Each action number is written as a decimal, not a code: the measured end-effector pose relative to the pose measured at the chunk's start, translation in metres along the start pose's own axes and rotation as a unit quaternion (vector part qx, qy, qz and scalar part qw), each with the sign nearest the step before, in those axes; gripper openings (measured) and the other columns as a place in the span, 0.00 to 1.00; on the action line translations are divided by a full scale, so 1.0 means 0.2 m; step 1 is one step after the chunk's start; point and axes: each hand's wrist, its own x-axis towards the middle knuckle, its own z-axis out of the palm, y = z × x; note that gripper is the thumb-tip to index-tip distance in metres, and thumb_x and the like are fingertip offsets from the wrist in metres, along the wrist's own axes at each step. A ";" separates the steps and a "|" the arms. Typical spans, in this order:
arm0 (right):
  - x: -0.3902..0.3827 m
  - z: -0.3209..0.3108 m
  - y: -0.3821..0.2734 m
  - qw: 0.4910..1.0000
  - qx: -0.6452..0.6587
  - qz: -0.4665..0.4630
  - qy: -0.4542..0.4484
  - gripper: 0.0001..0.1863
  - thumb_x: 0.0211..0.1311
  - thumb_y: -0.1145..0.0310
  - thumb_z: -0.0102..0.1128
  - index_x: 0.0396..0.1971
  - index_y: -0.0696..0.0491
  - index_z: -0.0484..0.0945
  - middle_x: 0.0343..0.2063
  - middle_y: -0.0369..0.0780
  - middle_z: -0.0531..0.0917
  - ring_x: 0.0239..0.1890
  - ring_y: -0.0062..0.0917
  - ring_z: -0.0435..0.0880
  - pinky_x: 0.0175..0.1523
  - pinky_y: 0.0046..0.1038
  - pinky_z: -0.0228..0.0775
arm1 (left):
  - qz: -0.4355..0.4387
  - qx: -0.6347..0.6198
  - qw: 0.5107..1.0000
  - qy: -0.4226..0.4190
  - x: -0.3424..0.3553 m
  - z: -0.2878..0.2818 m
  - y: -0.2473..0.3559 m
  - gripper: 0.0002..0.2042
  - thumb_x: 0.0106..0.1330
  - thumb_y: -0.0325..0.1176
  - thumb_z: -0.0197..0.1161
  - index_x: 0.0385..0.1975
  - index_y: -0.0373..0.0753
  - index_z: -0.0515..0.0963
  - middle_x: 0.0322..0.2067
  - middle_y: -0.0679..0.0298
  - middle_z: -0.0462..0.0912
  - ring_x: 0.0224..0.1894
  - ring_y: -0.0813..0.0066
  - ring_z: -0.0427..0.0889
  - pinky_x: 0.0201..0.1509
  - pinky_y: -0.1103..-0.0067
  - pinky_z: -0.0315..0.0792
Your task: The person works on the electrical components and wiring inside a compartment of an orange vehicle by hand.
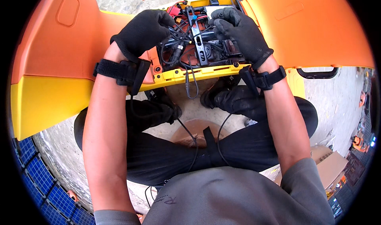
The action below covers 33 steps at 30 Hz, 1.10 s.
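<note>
My gloved left hand (145, 32) is curled over the left side of an open compartment (166, 77) in an orange-and-yellow shell, its fingertips among black cables (182, 38); what it grips is unclear. At the compartment's upper right, my gloved right hand (242, 36) has its fingers bent together beside a white piece (210, 10); whatever they hold is hidden. Between my hands lie a slotted black metal bar (198, 42), a red connector (174, 10) and dark housings (232, 48). A cable loop (192, 94) hangs over the front edge.
Orange panels (59, 34) (301, 30) flank the compartment. I sit cross-legged behind it, legs (238, 145) below the shell, with cables running to straps on my wrists. Blue grid panels (35, 173) are at lower left, a cardboard piece (329, 165) and small clutter at right.
</note>
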 end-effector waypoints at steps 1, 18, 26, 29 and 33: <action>-0.02 0.00 -0.01 1.000 0.004 0.004 0.007 0.13 0.64 0.67 0.61 0.45 0.56 0.80 0.35 0.34 0.84 0.32 0.15 0.80 0.40 0.21 0.74 | 0.004 0.022 0.999 -0.027 0.01 -0.02 0.02 0.14 0.57 0.20 0.58 0.44 0.31 0.80 0.32 0.65 0.83 0.34 0.80 0.79 0.42 0.81 0.75; -0.32 0.06 -0.18 0.984 -0.176 -0.002 -0.037 0.12 0.61 0.70 0.59 0.43 0.57 0.80 0.34 0.37 0.81 0.40 0.22 0.79 0.48 0.26 0.71 | 0.071 0.033 0.997 -0.017 -0.06 0.01 0.05 0.12 0.59 0.19 0.60 0.43 0.34 0.80 0.33 0.62 0.83 0.35 0.78 0.78 0.43 0.79 0.75; -0.46 0.29 -0.12 0.928 -0.319 -0.107 -0.158 0.11 0.58 0.71 0.58 0.42 0.51 0.77 0.32 0.44 0.78 0.37 0.39 0.79 0.42 0.39 0.73 | 0.115 0.099 0.987 -0.044 -0.31 0.14 0.11 0.11 0.58 0.20 0.59 0.41 0.34 0.79 0.34 0.53 0.80 0.37 0.54 0.81 0.43 0.69 0.75; -0.46 0.33 -0.12 0.920 -0.344 -0.092 -0.165 0.12 0.57 0.71 0.59 0.42 0.51 0.78 0.34 0.44 0.78 0.38 0.39 0.79 0.43 0.38 0.73 | 0.086 0.146 0.983 -0.067 -0.30 0.17 0.16 0.11 0.57 0.20 0.59 0.40 0.36 0.78 0.34 0.52 0.79 0.37 0.50 0.79 0.42 0.66 0.75; -0.44 0.31 -0.11 0.928 -0.334 -0.115 -0.114 0.14 0.54 0.72 0.62 0.42 0.51 0.77 0.34 0.43 0.77 0.37 0.38 0.80 0.40 0.37 0.74 | 0.016 0.216 0.973 -0.084 -0.26 0.17 0.23 0.14 0.56 0.21 0.59 0.42 0.38 0.76 0.35 0.53 0.78 0.37 0.51 0.80 0.41 0.65 0.76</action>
